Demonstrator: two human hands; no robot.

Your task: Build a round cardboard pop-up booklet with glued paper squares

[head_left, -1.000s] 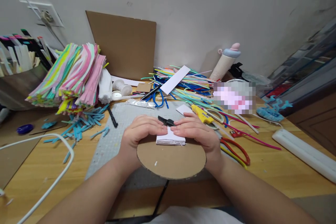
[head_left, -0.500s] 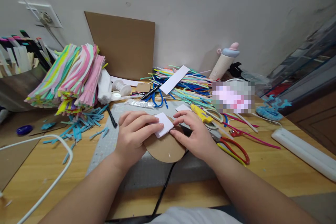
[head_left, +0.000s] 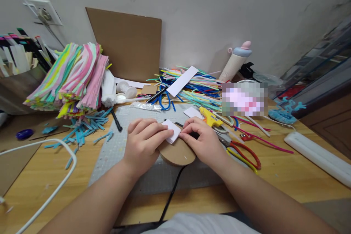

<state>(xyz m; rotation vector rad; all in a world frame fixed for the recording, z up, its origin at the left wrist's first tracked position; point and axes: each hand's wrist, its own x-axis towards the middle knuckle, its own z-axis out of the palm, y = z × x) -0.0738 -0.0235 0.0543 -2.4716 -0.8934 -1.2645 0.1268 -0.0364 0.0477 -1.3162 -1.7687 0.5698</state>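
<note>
My left hand (head_left: pixel 145 140) is closed around a small white stack of card squares (head_left: pixel 170 132), its fingers lying over the left side. Beneath the stack is a round cardboard disc (head_left: pixel 178 154), tilted a little, with a small white mark near its front edge. The thumb and forefinger of my right hand (head_left: pixel 204 138) pinch together at the stack's right corner. My left thumb is hidden. Just beyond my right hand are a yellow glue gun (head_left: pixel 211 117) and another white card piece (head_left: pixel 193 112).
Under my hands lies a grey cutting mat (head_left: pixel 109 161). Red-and-yellow-handled pliers (head_left: pixel 245 153) lie at right. Pipe cleaners (head_left: pixel 197 80) are piled behind, with more bundles (head_left: pixel 74 76) at left. A white cable (head_left: pixel 67 175) loops at left; a black cord (head_left: pixel 171 193) runs toward me.
My right thumb and forefinger have closed together at the stack's corner. The disc has shifted slightly right and tilted. The view has moved a little.
</note>
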